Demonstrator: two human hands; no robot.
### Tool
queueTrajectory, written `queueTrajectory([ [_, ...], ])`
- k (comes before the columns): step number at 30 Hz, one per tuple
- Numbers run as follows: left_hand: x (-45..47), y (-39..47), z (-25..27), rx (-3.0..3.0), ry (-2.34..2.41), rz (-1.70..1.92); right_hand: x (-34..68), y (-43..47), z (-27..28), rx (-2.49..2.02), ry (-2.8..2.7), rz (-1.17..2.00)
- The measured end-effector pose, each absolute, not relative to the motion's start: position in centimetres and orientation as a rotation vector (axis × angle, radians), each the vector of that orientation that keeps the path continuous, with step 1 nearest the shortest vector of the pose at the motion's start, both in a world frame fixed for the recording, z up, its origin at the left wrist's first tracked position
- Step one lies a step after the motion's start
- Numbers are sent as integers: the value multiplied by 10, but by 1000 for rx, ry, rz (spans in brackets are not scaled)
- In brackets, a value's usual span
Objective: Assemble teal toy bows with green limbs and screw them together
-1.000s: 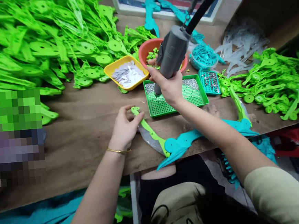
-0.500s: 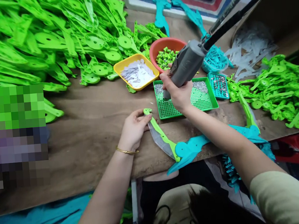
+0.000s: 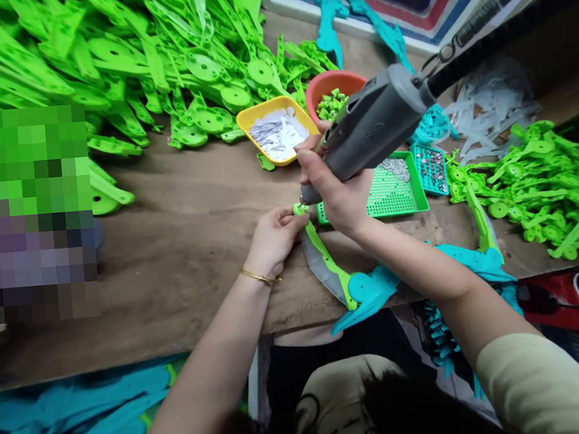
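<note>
My right hand (image 3: 340,189) is wrapped round a grey electric screwdriver (image 3: 369,120), its tip pointing down and left. That tip is at the top end of a curved green plastic arm (image 3: 325,254), where contact is hard to make out. Thumb and fingers of my left hand (image 3: 276,238) pinch the green arm near this end. A translucent strip (image 3: 321,271) runs along the arm's left edge. Its lower end joins a turquoise plastic body (image 3: 373,289), partly hidden behind my right forearm. A similar green limb (image 3: 481,225) stands at the body's far right.
A green perforated tray (image 3: 393,195) with small screws lies beyond my right hand. Nearby are a yellow tray (image 3: 246,117) of white pieces, a red bowl (image 3: 319,84) and a turquoise tray (image 3: 430,169). Green parts (image 3: 157,67) are heaped at left and right.
The screwdriver has moved from over the screw tray down and left to the end of the green arm. My left hand still pinches the arm.
</note>
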State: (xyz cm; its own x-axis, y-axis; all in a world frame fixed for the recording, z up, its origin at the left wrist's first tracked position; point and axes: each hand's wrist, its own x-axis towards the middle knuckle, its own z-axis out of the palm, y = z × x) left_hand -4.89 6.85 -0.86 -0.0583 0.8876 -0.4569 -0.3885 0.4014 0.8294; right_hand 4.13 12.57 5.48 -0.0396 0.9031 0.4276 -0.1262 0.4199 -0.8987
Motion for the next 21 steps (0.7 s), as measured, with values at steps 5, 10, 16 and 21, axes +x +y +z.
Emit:
queueTrajectory([
  [5,-49,69,-6,549,1226,1120,39,127,52,-809,-1343,1005],
  [10,-48,69,-5,536,1241,1132,35,125,47,-935,-1373,1024],
  [16,-49,68,-6,504,1196,1125,56,136,71,-791,-1365,861],
  [21,-47,69,-5,492,1237,1134,84,155,54,-1026,-1362,770],
])
